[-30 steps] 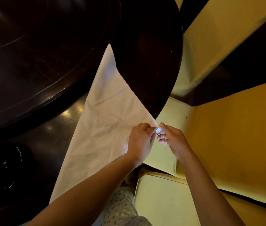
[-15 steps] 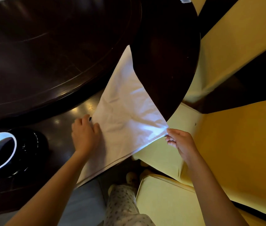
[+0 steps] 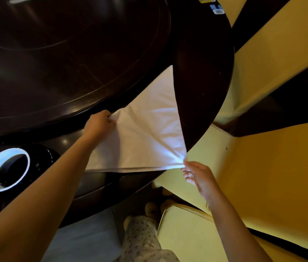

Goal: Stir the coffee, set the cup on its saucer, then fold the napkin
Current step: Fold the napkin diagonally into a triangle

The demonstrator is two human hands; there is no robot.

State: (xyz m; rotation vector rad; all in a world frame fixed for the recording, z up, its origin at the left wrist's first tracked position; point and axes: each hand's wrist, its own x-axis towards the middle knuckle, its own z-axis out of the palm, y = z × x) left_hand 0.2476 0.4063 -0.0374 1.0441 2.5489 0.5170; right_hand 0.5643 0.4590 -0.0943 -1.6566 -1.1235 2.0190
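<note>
In your head view, the cup [image 3: 6, 169] sits on its dark saucer [image 3: 43, 159] at the left of the surface [image 3: 73, 63], so those steps look done. Your left hand [image 3: 99, 123] grips the napkin [image 3: 145, 137] by its far corner. Your right hand [image 3: 196, 174] pinches the near corner, and the folding is unfinished.
</note>
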